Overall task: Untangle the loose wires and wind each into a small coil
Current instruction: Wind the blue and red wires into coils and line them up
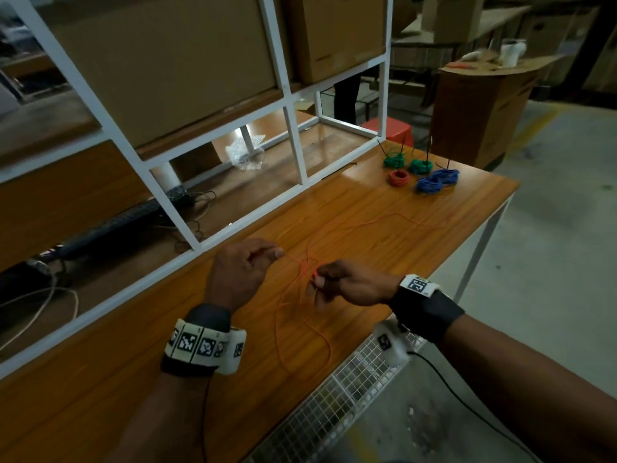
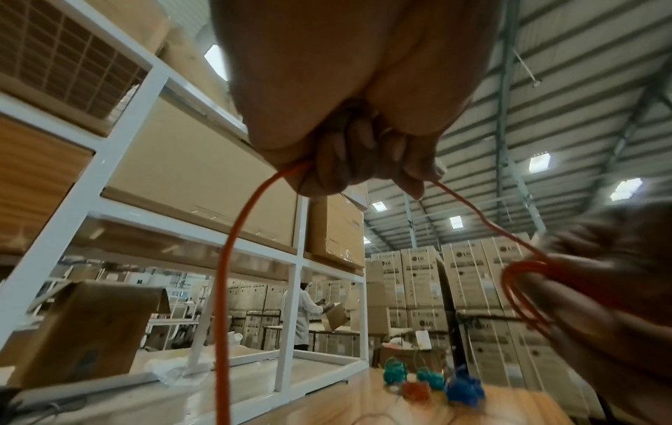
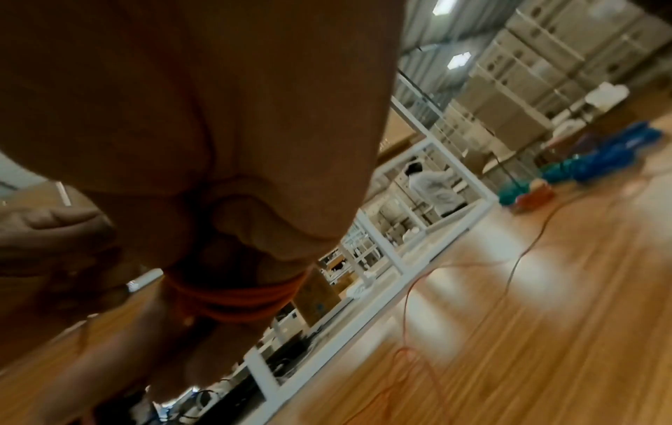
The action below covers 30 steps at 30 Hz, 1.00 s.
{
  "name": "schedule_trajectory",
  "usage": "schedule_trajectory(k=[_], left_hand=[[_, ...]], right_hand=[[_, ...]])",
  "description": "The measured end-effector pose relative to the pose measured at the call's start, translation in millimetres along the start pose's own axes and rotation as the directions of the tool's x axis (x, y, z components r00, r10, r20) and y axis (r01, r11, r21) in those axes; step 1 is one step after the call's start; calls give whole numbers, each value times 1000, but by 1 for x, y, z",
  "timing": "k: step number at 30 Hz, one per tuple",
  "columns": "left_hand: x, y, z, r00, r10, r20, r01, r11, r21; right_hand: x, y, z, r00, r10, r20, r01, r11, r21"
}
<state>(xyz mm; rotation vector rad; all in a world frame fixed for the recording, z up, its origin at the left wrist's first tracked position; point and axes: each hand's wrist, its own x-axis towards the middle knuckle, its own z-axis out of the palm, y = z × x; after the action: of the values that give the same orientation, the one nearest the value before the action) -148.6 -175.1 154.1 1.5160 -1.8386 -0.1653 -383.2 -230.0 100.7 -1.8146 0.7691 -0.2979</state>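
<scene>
we stand at a long orange-brown wooden desk [image 1: 384, 208] with a glossy top, both hands raised just above its near edge. beyond our left hand, a white metal shelf frame [image 1: 293, 142] stands on the desk, with big brown cardboard boxes [image 1: 160, 58] on its upper shelf. beyond our right hand, off the desk's far end, sits another brown cardboard carton [image 1: 480, 108].

far ahead of our right hand, near the desk's far corner, lies a cluster of wound coils: two blue wire coils [image 1: 435, 180] touching each other, two green wire coils [image 1: 405, 162] behind them, and one small red wire coil [image 1: 399, 177] beside the blue pair, on the side nearer our left hand.

the thin orange loose wire [image 1: 302, 324] trails over the desk in wide slack loops, below and between our hands and away toward the coils. our left hand [image 1: 240, 272] is clenched, with the wire pinched between thumb and forefinger; in the left wrist view one strand hangs down from the fist and another runs taut across to the other hand. our right hand [image 1: 347, 284] grips a small bundle of orange turns, which the right wrist view shows wrapped around its fingers [image 3: 225, 290]. the hands are near each other, joined by the short stretch of wire.
</scene>
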Motion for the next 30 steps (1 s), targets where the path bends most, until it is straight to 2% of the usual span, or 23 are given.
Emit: schedule_trajectory(k=[3, 5, 8, 10, 13, 15, 18, 20, 22, 23, 24, 25, 26, 27, 28, 30], left_hand=[[24, -4, -6, 992, -90, 93, 98, 991, -86], [41, 1, -8, 979, -140, 147, 168, 965, -201], [57, 11, -6, 984, -131, 117, 166, 916, -364], [57, 13, -3, 986, -141, 91, 167, 868, -467], [48, 17, 12, 972, -182, 148, 232, 830, -506], [36, 21, 30, 965, -183, 190, 253, 846, -470], [18, 26, 53, 949, -182, 258, 296, 799, -524], [13, 23, 61, 962, -181, 206, 267, 793, -548], [8, 21, 65, 965, -165, 205, 251, 814, -524], [4, 20, 67, 959, -144, 246, 254, 822, -509], [-1, 19, 68, 942, -136, 306, 276, 832, -482], [-6, 18, 68, 919, -140, 370, 310, 834, -456], [-11, 16, 68, 891, -147, 428, 342, 838, -424], [-16, 15, 66, 871, -147, 470, 354, 851, -389], [-18, 15, 63, 863, -150, 482, 342, 875, -341], [-17, 14, 49, 892, -159, 423, 276, 933, -231]], right_hand=[[-2, -9, 15, 991, -107, 78, 84, 963, 255], [-1, -18, 21, 981, -168, 99, 104, 880, 464], [2, -33, 24, 962, -249, 109, 121, 752, 648], [3, -43, 21, 938, -333, 92, 146, 624, 768], [3, -62, 6, 897, -442, -17, 217, 407, 887], [1, -78, -7, 876, -461, -140, 292, 276, 916], [2, -95, -19, 850, -395, -349, 460, 229, 858], [8, -95, -20, 831, -291, -473, 542, 237, 806], [14, -93, -21, 767, -211, -606, 640, 324, 697], [18, -91, -24, 710, -188, -679, 680, 434, 591], [21, -88, -28, 627, -168, -761, 672, 609, 420], [24, -84, -30, 531, -160, -832, 568, 796, 210], [26, -76, -32, 441, -178, -880, 398, 917, 13], [26, -68, -32, 408, -207, -889, 225, 967, -122], [25, -60, -28, 450, -238, -861, 101, 971, -215], [23, -38, -16, 656, -246, -714, -49, 929, -366]])
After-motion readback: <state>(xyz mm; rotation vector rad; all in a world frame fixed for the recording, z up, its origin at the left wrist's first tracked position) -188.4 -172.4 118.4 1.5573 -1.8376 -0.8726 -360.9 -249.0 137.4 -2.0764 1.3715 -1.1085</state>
